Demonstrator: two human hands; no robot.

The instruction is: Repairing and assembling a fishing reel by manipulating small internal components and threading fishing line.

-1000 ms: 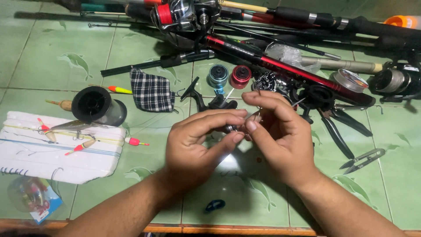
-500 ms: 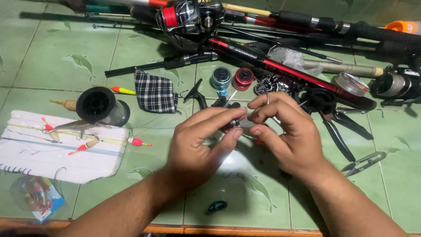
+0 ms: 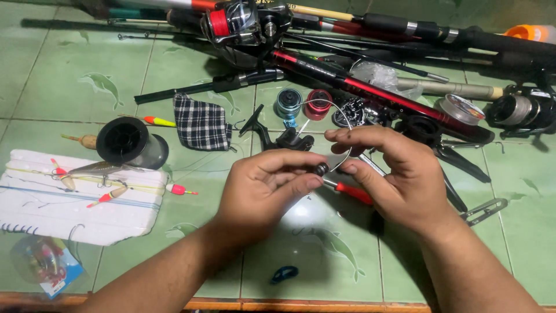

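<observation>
Green floor tiles serve as the workbench. Left hand pinches a small dark roller fitting between thumb and forefinger at picture centre; right hand, fingers curled, pinches the end of the curved wire bail arm that loops up toward 12 o'clock, apparently steadying the two parts against each other. A red-handled tool lies directly beneath the hands, within reach. Fishing rods and a spinning reel are heaped at 12 to 2 o'clock, a black line spool and a white foam board carrying floats at 9 o'clock
</observation>
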